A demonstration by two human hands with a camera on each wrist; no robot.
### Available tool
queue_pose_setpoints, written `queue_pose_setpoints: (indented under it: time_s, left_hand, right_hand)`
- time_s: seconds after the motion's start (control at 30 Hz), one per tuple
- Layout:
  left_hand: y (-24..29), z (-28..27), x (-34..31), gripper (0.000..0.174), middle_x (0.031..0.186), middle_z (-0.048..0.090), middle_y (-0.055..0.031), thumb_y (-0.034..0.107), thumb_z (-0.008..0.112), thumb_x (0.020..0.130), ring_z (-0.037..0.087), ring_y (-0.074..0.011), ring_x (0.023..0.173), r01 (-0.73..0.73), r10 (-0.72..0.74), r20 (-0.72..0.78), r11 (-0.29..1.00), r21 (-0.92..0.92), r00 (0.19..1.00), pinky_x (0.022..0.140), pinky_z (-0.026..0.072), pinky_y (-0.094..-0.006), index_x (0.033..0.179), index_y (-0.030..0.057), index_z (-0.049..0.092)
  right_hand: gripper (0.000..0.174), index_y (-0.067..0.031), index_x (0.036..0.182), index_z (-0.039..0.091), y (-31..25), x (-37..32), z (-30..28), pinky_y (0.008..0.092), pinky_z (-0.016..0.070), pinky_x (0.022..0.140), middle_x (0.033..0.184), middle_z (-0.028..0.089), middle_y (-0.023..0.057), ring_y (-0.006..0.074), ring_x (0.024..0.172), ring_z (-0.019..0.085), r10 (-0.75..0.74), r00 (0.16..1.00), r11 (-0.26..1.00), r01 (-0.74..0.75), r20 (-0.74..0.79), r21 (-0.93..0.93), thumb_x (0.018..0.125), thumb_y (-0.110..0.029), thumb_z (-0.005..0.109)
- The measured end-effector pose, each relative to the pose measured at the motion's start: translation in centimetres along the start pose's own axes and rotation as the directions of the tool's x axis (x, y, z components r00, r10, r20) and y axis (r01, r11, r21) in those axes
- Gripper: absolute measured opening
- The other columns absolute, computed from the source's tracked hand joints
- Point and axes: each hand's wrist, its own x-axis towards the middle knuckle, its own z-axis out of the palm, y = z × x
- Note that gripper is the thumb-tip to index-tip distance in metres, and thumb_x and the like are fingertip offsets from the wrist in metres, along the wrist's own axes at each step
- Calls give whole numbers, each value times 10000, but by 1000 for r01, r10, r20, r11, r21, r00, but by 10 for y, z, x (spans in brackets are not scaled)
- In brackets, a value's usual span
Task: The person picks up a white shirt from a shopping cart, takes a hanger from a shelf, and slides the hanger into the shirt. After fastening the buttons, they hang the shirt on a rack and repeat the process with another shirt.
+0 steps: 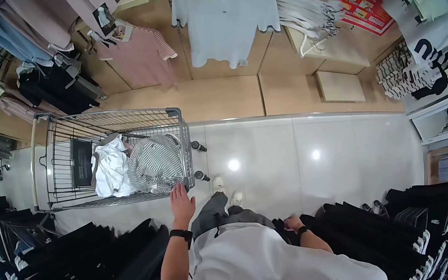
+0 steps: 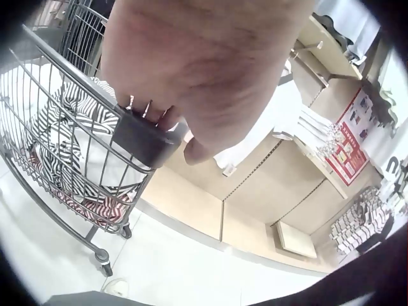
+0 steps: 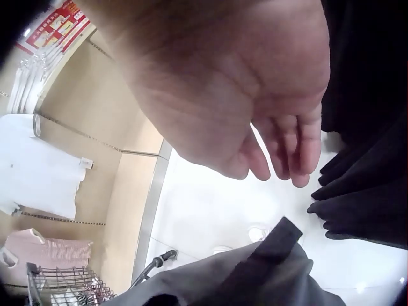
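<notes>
My left hand is at the near front corner of a wire shopping cart. In the left wrist view its fingers hook over the black corner piece, partly hidden behind it, with the thumb on the outer side. Inside the cart lie a white garment and a black-and-white striped garment. My right hand hangs beside my body, close to the dark hanging clothes. Its fingers are loosely bent and hold nothing, as the right wrist view shows.
A wooden display wall ahead bears a light polo shirt, a pink striped shirt and white hangers. Racks of black trousers stand close on both sides of me. A low wooden ledge runs along the tiled floor.
</notes>
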Motion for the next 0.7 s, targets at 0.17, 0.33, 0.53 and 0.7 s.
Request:
queue_pose_setpoints:
  time_s: [0.17,0.33,0.53,0.7]
  left_hand:
    - [-10,-10,-33,500,1315,483,-243,125,688,772,460,-410,1224,102,-117,-123,987,-127,985,1023,375,-498,1210,-23,498]
    - [-52,-55,-42,392,1268,492,-264,22,643,775,483,-426,1170,221,-293,-293,941,-257,910,981,415,-474,1146,-25,526]
    - [-149,-105,-31,289,1151,532,-217,-5,601,795,509,-401,1109,304,-395,-480,917,-260,783,958,409,-457,1076,-21,536]
    - [-231,-144,6,255,1035,560,-185,-11,595,781,534,-385,1029,214,-373,-546,918,-334,750,904,424,-445,1034,-12,559]
  right_hand:
    - [203,31,949,624,-8,-14,6,300,561,580,808,646,103,195,641,650,-122,989,992,124,85,-23,863,-150,591]
    - [246,54,1001,622,-18,-24,10,315,560,611,850,660,134,225,667,660,-191,981,981,192,14,-18,858,-141,580]
    - [245,60,985,613,-31,-26,38,320,551,601,844,654,150,248,689,673,-115,992,992,113,-46,-51,849,-141,576]
    - [232,29,1009,606,-40,-47,96,299,532,571,813,642,117,216,632,644,-167,977,984,174,-129,40,855,-143,580]
